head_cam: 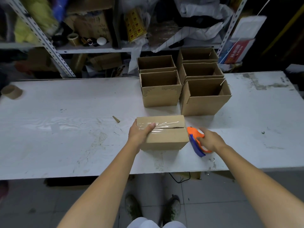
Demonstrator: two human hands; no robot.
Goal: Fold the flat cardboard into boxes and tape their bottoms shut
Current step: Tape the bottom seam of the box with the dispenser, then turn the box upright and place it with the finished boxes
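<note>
On the white table (65,129), the left hand (139,134) clamps its grip on the taped box (167,139) at its left end, while just beside its right end the right hand (211,139) closes its grip round the orange tape dispenser (194,134).

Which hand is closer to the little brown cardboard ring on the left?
Left. The left hand holds the taped cardboard box, nearer the cardboard ring; the right hand grips the orange tape dispenser beyond the box.

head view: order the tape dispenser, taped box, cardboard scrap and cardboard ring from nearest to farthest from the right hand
1. tape dispenser, gripped in the right hand
2. taped box, just to its left
3. cardboard scrap, farther left
4. cardboard ring, far left
</note>
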